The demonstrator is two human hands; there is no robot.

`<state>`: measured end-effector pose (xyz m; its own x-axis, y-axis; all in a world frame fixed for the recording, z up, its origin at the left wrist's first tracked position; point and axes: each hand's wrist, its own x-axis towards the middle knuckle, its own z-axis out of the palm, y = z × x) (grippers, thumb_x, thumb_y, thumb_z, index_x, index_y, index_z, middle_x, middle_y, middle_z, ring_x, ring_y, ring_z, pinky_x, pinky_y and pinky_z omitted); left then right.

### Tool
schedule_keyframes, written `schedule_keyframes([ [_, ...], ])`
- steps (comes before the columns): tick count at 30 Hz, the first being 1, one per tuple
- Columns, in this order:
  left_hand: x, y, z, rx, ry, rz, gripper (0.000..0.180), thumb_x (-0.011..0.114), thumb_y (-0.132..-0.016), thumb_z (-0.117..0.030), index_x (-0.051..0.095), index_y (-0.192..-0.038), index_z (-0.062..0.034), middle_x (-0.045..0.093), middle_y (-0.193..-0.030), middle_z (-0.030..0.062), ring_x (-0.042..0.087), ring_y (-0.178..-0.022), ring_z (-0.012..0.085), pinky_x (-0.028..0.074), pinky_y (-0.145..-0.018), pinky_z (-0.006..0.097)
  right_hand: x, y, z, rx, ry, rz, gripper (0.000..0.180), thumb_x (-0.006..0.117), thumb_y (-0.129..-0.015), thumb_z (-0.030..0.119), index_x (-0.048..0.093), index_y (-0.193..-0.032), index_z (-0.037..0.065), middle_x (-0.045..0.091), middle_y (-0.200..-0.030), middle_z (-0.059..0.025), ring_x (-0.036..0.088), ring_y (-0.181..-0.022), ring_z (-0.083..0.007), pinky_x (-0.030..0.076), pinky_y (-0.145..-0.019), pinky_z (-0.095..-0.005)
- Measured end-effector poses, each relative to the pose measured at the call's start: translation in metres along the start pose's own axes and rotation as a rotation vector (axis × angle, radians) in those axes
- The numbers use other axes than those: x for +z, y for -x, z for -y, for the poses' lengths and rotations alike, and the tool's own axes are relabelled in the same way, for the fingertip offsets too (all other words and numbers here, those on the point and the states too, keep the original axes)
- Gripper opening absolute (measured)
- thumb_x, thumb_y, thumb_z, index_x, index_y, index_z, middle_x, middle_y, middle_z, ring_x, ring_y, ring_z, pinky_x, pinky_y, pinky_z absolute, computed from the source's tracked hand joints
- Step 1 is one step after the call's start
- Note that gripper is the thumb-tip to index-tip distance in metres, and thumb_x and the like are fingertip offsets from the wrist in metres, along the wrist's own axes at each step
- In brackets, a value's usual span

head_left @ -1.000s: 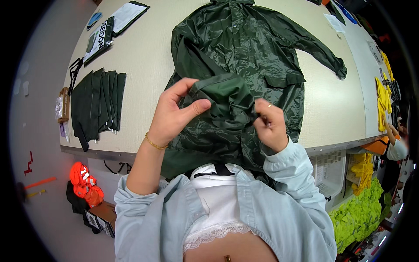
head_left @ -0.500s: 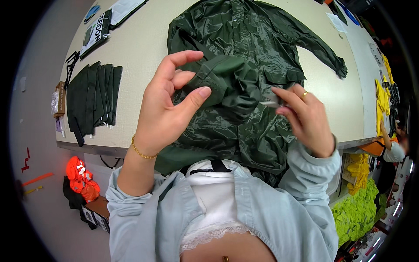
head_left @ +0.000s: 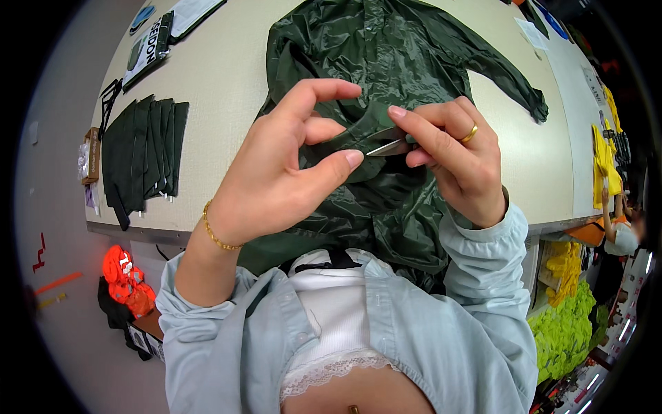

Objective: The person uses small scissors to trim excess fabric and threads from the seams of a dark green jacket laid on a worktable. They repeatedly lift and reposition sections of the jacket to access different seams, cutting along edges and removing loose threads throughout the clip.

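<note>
A shiny dark green raincoat lies spread on the table, its lower part toward my body. My left hand holds the raised edge of its cuff between thumb and fingers, with the index finger stretched above. In my right hand is a small pair of thread snips, pinched between thumb and fingers. Their blades are apart and point left, close to my left thumb at the cuff's edge. Whether a thread lies between the blades is too small to tell.
Dark green fabric pieces lie overlapped at the table's left, near a packaged garment and a small cardboard box. Orange garments are below left. Yellow and lime garments sit right; another person stands at the far right.
My right hand has moved left with the snips, bringing the blades to the cuff. My left hand has shifted slightly right with the fabric.
</note>
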<state>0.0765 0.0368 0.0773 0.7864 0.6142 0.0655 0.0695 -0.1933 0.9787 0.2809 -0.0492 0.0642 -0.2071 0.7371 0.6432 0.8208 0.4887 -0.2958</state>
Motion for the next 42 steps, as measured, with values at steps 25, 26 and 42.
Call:
schedule_keyframes([
  [25, -0.006, -0.004, 0.003, 0.019, -0.091, 0.106, 0.060, 0.060, -0.079, 0.001, 0.034, -0.134, 0.0033, 0.056, -0.070, -0.0038, 0.042, -0.068, 0.0041, 0.035, -0.075, 0.021, 0.002, -0.005, -0.008, -0.138, 0.120, -0.002, 0.045, 0.073, -0.060, 0.013, 0.067, -0.104, 0.014, 0.059, -0.077, 0.0022, 0.051, -0.061, -0.0154, 0.037, -0.052, -0.0291],
  [26, -0.006, -0.004, 0.002, 0.001, -0.075, 0.109, 0.060, 0.060, -0.079, 0.002, 0.034, -0.134, 0.0031, 0.056, -0.069, -0.0041, 0.042, -0.067, 0.0041, 0.035, -0.074, 0.020, 0.002, -0.005, -0.008, -0.142, 0.127, -0.002, 0.045, 0.073, -0.059, 0.013, 0.067, -0.104, 0.014, 0.059, -0.077, 0.0024, 0.050, -0.061, -0.0152, 0.037, -0.052, -0.0291],
  [42, -0.004, -0.007, 0.004, 0.069, -0.107, 0.108, 0.062, 0.062, -0.078, 0.001, 0.035, -0.135, 0.0017, 0.053, -0.067, -0.0045, 0.039, -0.067, 0.0056, 0.034, -0.070, 0.020, 0.002, -0.006, -0.012, -0.167, 0.125, 0.023, 0.040, 0.073, -0.059, 0.011, 0.068, -0.098, 0.016, 0.058, -0.075, 0.0050, 0.049, -0.061, -0.0140, 0.035, -0.051, -0.0288],
])
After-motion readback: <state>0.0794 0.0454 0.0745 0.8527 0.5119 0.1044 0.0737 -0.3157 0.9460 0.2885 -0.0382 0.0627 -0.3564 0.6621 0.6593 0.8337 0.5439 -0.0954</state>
